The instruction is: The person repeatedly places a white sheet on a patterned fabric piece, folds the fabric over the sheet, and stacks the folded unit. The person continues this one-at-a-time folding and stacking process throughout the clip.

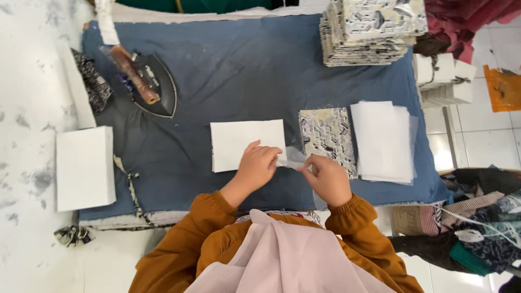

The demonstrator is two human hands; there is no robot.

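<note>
We see our left hand (pixel 257 165) resting fingers-down on the right edge of a white sheet (pixel 247 144) lying on the blue table (pixel 244 70), its long axis running left to right. Our right hand (pixel 327 178) is curled, pinching a thin clear film (pixel 293 163) that stretches between both hands. Just right of it lies one patterned cloth piece (pixel 327 138), then one white stack (pixel 384 140). One iron (pixel 152 84) sits far left; one patterned pile (pixel 369 30) is at the far edge.
</note>
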